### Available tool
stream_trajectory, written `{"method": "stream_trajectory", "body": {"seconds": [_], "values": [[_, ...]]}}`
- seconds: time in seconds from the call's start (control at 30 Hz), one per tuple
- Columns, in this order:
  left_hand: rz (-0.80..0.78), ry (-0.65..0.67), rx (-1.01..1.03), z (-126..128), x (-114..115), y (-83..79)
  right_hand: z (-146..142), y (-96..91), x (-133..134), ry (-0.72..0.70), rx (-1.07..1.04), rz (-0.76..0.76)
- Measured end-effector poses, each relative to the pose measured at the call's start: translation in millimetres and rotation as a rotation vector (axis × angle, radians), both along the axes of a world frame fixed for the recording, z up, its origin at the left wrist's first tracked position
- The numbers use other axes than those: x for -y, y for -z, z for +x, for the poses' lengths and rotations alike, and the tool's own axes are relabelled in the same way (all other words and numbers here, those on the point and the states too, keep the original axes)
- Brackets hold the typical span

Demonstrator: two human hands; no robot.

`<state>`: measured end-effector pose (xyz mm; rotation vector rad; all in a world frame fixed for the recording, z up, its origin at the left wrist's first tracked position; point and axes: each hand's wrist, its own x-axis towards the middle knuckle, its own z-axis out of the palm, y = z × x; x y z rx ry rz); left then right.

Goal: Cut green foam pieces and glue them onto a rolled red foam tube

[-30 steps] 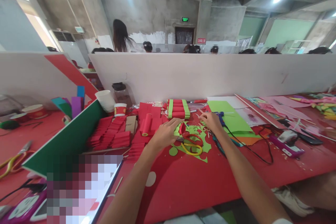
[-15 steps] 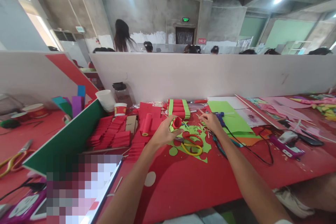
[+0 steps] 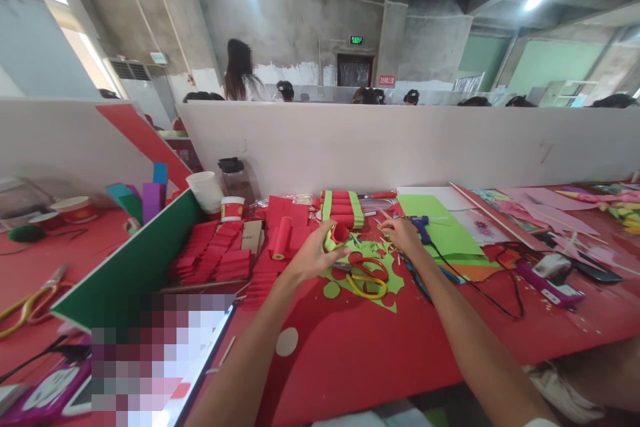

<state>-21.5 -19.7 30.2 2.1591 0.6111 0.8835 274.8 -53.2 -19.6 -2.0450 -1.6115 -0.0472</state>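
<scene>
Red paper roll (image 3: 338,234) w/ green band pinched in left hand (image 3: 313,255); right hand (image 3: 403,234) fingers curled on scraps by glue gun (image 3: 419,223), grip unclear.

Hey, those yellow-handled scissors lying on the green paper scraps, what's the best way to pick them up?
Take the scissors by the handle loops, coming from above on the near side. They lie flat on the green scraps, loops toward the person, just right of the left hand.
</scene>
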Motion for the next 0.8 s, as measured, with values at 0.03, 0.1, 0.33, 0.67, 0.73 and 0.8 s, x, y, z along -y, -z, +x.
{"method": "stream_trajectory", "body": {"seconds": [0.03,0.1,0.33,0.67,0.73,0.8], "values": [[0.014,-0.015,-0.017,0.4,-0.5,-0.1,0.2,0.7,-0.7,-0.003,0.01,-0.011],[0.034,-0.014,-0.038,1.1,-1.3,-0.7,0.2,1.9,-2.0,-0.002,0.029,-0.032],[0.047,-0.007,-0.077,1.5,1.5,-3.9,-2.2,0.1,-1.7,0.03,0.072,-0.04],[0.075,-0.016,-0.097,-1.0,-2.4,-4.2,-2.1,-1.8,-0.6,0.028,0.059,-0.038],[0.092,-0.019,-0.071,-1.5,-3.6,-3.3,-2.0,-1.3,-0.6,0.018,0.056,-0.045],[0.102,-0.022,-0.048,-1.9,-4.2,-2.2,-2.3,-0.6,-0.6,0.011,0.056,-0.054]]}}
